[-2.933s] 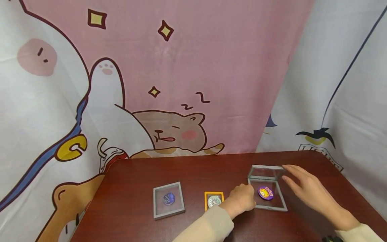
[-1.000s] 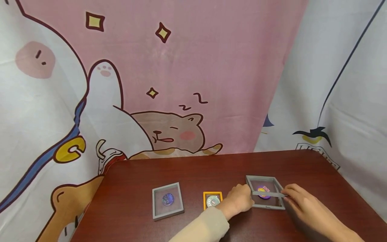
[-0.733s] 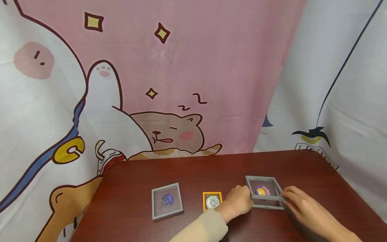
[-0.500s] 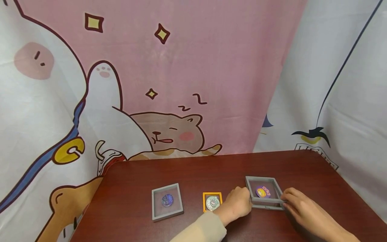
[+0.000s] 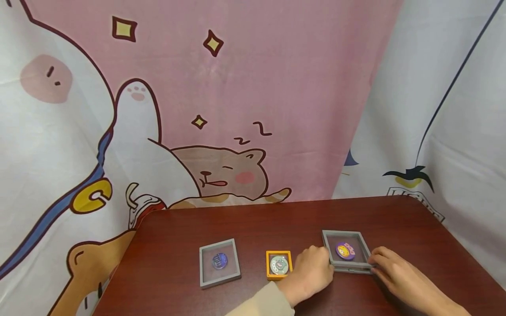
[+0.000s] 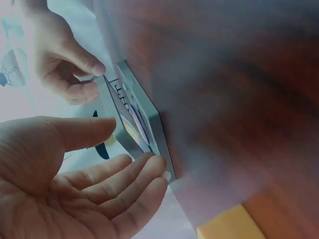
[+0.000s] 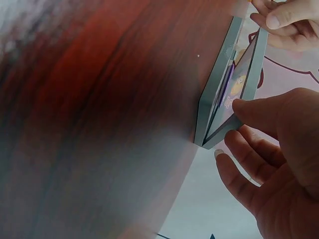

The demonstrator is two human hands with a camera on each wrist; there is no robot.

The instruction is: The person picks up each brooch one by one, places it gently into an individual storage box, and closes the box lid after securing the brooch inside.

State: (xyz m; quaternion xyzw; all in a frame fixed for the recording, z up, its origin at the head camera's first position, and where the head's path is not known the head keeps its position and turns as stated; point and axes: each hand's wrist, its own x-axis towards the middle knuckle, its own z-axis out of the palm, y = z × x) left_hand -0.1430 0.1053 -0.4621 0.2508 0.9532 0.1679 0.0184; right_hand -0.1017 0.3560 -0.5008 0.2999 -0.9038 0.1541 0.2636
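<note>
At the right of the table in the head view lies a grey-framed display case (image 5: 349,265) with a clear lid. A round purple badge (image 5: 345,251) with a yellow figure shows through it. My right hand (image 5: 399,274) pinches the right edge of the lid (image 7: 257,62), thumb above and fingers beneath. In the right wrist view a narrow gap parts lid and base. My left hand (image 5: 310,273) grips the case's left side. In the left wrist view its thumb meets the lid edge and its fingertips touch the base (image 6: 158,134).
Left of my left hand lies a small orange-framed case (image 5: 278,277) with a pale round badge. Farther left is another grey display case (image 5: 202,267) holding a blue badge (image 5: 219,260). A patterned curtain (image 5: 308,109) hangs behind the table (image 5: 245,219).
The case's lid, standing open earlier, has swung down toward me over the badge, nearly flat on the base. My right hand has come down with it. The left hand stays at the left side.
</note>
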